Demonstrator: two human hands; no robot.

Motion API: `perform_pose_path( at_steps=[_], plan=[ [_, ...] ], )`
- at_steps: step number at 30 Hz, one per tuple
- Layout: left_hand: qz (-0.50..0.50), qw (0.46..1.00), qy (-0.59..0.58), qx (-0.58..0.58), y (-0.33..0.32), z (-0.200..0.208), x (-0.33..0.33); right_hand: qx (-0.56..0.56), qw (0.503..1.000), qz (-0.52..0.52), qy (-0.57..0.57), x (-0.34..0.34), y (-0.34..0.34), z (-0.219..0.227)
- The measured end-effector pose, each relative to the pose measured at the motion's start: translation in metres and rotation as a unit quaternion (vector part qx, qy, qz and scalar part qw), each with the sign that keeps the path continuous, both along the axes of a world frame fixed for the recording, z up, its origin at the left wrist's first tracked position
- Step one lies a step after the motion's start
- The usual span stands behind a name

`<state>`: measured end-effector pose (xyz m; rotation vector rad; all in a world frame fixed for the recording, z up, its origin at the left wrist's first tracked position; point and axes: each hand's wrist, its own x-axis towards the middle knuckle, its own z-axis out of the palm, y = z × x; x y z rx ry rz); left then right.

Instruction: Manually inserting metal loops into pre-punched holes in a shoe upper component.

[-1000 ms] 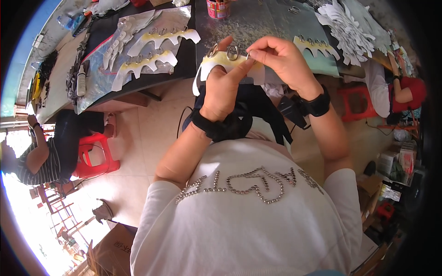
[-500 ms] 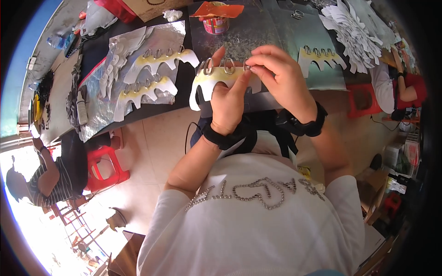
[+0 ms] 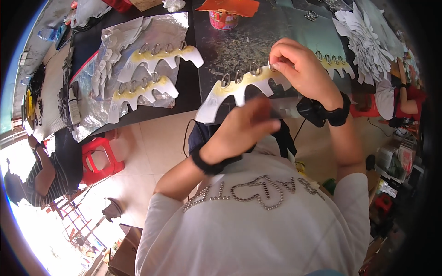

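My right hand (image 3: pixel 301 69) pinches an oval metal ring (image 3: pixel 269 63) at the right end of a white scalloped strip (image 3: pixel 214 102). Yellowish glue-like coating runs along the strip's upper edge, where more metal rings (image 3: pixel 255 69) stand in a row. Below the strip, nearer my body, my left hand (image 3: pixel 241 129) is off it, slightly blurred, with thumb and fingers apart and nothing visible in them. Two similar ringed strips, an upper one (image 3: pixel 159 60) and a lower one (image 3: pixel 145 92), lie to the left. Another ringed strip (image 3: pixel 338 66) lies beyond my right hand.
An orange sheet (image 3: pixel 230 6) rests on a pink tub (image 3: pixel 223 20) at the back. White cut pieces are heaped at the right (image 3: pixel 357 43) and stacked on plastic at the left (image 3: pixel 110 55). Red stools (image 3: pixel 103 161) and other people (image 3: pixel 43 170) are on both sides.
My left hand has let go of the strip and drawn back toward my body. The strip now slants up to the right, and my right hand has shifted right with a ring.
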<state>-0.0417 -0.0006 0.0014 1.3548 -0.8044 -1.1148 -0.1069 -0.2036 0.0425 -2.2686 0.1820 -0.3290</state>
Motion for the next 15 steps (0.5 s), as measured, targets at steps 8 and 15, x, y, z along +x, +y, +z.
perform_pose_path(
  at_steps=[8,15],
  plan=[
    [0.165,0.795,-0.567,-0.139,-0.05,0.008,0.054,-0.074,0.996,0.046,0.019,-0.004,0.002,-0.006],
    [-0.094,0.986,-0.129,0.042,-0.068,0.009,0.069,-0.108,0.992,0.044,-0.039,-0.006,0.0,-0.008]
  ],
)
